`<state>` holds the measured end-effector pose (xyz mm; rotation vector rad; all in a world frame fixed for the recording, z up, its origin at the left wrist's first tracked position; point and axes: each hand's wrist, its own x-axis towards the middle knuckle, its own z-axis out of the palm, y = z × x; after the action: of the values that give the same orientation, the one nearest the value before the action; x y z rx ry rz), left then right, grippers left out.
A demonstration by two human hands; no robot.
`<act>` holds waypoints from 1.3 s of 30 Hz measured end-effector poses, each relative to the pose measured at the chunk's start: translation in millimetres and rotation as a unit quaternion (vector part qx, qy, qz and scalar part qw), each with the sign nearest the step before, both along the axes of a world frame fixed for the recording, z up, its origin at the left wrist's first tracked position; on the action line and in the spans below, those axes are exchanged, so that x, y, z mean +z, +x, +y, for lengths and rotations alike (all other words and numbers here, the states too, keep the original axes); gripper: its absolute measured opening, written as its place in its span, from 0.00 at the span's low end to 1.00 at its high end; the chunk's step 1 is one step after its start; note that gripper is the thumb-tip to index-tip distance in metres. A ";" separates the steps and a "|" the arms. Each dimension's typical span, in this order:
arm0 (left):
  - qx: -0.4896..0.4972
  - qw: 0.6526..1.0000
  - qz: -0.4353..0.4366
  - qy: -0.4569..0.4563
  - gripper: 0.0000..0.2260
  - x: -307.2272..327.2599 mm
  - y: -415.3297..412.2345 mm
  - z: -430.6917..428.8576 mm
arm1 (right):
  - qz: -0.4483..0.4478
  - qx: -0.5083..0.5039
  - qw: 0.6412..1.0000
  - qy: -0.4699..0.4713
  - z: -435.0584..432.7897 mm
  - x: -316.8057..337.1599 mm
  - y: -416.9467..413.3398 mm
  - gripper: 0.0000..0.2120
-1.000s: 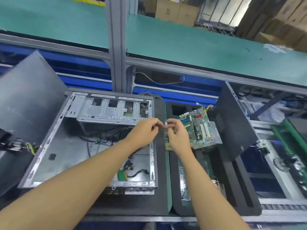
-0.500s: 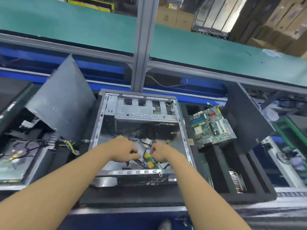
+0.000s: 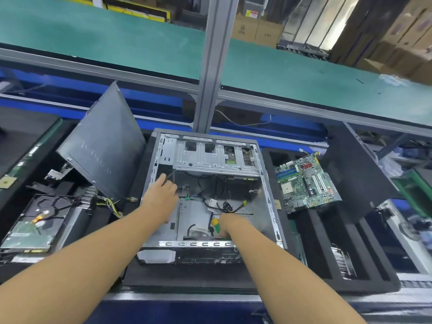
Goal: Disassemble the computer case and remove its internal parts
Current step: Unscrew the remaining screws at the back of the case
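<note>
Black mat (image 3: 187,277): cables (image 3: 224,205) clutter case (image 3: 198,243) around left hand (image 3: 161,191), relaxed; right hand (image 3: 231,225) grips screwdriver (image 3: 215,222).

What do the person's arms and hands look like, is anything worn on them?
The left forearm and right forearm are bare right to the frame's edge, and no sleeves show. The left hand and right hand wear no gloves. No watch, bracelet or ring is visible, though the right hand is slightly blurred.

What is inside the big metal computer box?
Inside the computer case: loose cables, a metal drive cage at the far end, the left hand and the right hand, which hides whatever lies beneath.
</note>
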<state>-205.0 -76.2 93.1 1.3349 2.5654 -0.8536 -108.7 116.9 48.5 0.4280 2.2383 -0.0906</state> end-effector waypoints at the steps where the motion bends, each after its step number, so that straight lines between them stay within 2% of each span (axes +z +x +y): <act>1: -0.008 0.999 -0.034 0.017 0.18 -0.6 3.4 4.4 | -0.006 0.005 1.000 0.002 0.4 -0.9 -0.7 0.10; 5: 0.017 0.971 -0.197 0.134 0.13 8.0 13.2 17.2 | -0.019 0.011 1.000 0.003 3.8 -3.6 0.1 0.04; 8: 0.031 0.954 -0.240 0.177 0.12 7.9 21.1 17.7 | 0.000 -0.018 1.000 -0.015 6.8 -9.5 0.7 0.07; 11: 0.038 0.950 -0.256 0.173 0.13 9.4 32.0 16.1 | 0.044 -0.064 0.996 -0.033 7.9 -7.6 3.9 0.15; 13: 0.056 0.945 -0.284 0.152 0.15 11.0 39.9 15.0 | 0.087 -0.109 0.988 -0.059 9.9 0.4 6.3 0.17; 15: 0.105 0.924 -0.339 0.143 0.17 12.3 47.1 14.5 | 0.140 -0.152 0.975 -0.085 12.8 12.8 10.7 0.16; 18: 0.173 0.890 -0.405 0.119 0.18 13.7 55.2 14.7 | 0.209 -0.176 0.956 -0.104 14.6 39.8 19.3 0.23; 20: 0.196 0.877 -0.423 0.118 0.19 10.1 61.0 13.1 | 0.210 -0.163 0.958 -0.106 17.6 60.5 22.6 0.20; 24: 0.221 0.860 -0.414 0.201 0.22 0.8 67.3 8.3 | 0.169 -0.185 0.959 -0.131 28.4 95.4 27.2 0.04; 28: 0.215 0.852 -0.400 0.261 0.21 -9.1 66.4 5.1 | 0.219 -0.223 0.939 -0.144 30.6 112.8 43.1 0.09; 31: 0.221 0.846 -0.409 0.261 0.21 -8.7 64.7 3.9 | 0.247 -0.253 0.920 -0.167 24.0 118.3 53.4 0.12; 33: 0.227 0.846 -0.413 0.248 0.22 -6.7 65.4 3.6 | 0.265 -0.287 0.899 -0.199 19.7 122.0 58.1 0.19; 35: 0.225 0.853 -0.411 0.231 0.25 -4.1 66.3 2.8 | 0.294 -0.370 0.848 -0.240 16.1 128.7 62.6 0.28; 36: 0.218 0.855 -0.414 0.223 0.26 -3.0 66.5 1.7 | 0.317 -0.409 0.817 -0.255 14.3 132.1 64.7 0.27; 39: 0.194 0.844 -0.442 0.233 0.24 -2.3 66.1 -2.2 | 0.421 -0.476 0.720 -0.281 5.6 140.3 73.4 0.16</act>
<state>-138.9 -78.4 90.8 0.8880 2.1455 0.4249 -35.3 122.5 188.9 1.3398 2.3473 -1.7679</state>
